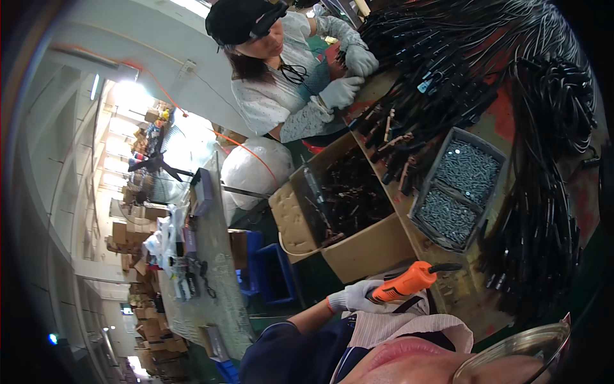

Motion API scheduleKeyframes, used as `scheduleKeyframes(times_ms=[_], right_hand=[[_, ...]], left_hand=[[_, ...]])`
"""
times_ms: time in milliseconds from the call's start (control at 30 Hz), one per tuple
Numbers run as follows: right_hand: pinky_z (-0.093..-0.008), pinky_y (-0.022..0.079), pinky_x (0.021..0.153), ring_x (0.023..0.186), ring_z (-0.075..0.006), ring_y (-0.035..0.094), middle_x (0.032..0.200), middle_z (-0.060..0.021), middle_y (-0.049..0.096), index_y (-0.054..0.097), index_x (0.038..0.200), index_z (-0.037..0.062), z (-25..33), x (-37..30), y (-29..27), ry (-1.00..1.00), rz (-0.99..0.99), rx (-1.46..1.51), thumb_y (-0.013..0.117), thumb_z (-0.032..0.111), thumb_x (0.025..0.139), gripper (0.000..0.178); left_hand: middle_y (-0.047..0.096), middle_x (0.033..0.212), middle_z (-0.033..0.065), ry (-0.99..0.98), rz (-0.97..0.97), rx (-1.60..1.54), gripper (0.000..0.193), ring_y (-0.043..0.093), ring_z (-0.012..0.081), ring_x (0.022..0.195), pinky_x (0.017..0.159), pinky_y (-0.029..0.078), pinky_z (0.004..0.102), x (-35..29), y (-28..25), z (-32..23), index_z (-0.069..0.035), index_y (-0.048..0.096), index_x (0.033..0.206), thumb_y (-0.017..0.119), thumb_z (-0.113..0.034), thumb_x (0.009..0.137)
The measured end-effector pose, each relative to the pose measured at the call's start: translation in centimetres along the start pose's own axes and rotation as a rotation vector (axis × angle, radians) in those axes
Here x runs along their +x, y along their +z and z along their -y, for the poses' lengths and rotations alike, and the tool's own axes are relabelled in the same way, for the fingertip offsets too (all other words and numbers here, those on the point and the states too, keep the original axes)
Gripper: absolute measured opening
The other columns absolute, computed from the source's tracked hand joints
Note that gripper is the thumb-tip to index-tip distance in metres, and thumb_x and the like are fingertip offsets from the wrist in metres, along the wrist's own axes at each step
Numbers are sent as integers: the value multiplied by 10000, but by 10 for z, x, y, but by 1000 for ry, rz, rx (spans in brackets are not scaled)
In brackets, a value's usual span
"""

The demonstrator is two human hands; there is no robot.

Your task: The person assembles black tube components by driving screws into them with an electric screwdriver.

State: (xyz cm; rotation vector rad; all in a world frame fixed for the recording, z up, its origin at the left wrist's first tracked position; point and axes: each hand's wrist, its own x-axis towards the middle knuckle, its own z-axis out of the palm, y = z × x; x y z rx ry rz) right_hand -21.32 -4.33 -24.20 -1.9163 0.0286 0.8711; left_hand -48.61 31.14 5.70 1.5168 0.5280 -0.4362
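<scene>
At the lower middle, my left hand, in a pale knit glove with an orange cuff, is wrapped round an orange electric screwdriver. A black end, like a cord, comes out of the tool's right side; its working tip cannot be made out. Just beyond the tool lies a grey tray of screws, split into two compartments heaped with silvery screws. Left of it stands an open cardboard box holding dark parts with coppery ends. My right hand is not in view.
Bundles of black cables cover the worktable at the far side and right. A co-worker's gloved hands work across the table. Blue bins, a white round sack, another table and a fan are leftward.
</scene>
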Motion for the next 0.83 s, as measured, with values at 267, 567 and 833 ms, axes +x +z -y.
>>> scheduleKeyframes(times_ms=[267, 567, 833], right_hand=[[-325, 366, 1062, 1313, -236, 436, 1439, -134, 451, 393, 1440, 22, -7, -42, -49, -66, 71, 23, 479, 308, 1015, 519], [-318, 368, 1059, 1306, -229, 442, 1431, -135, 457, 393, 1437, 17, 14, -155, -92, -44, 23, 88, 482, 307, 1015, 520], [-342, 492, 930, 1032, -210, 644, 1115, -124, 675, 592, 1261, 13, 130, -283, -122, -38, 293, 159, 549, 232, 957, 377]], left_hand=[[651, 988, 24, 131, -255, -494, 483, 617, 123, 915, 870, 501, 309, 34, 62, 56, -53, 587, 1156, 807, -53, 727], [645, 922, 99, 329, -277, -765, 445, 655, 226, 887, 871, 537, 398, 59, 82, 34, -13, 545, 1181, 697, -3, 763], [651, 967, 36, 319, -284, -178, 532, 632, 152, 890, 862, 498, 316, 72, 58, 15, -62, 541, 1260, 736, -104, 766]])
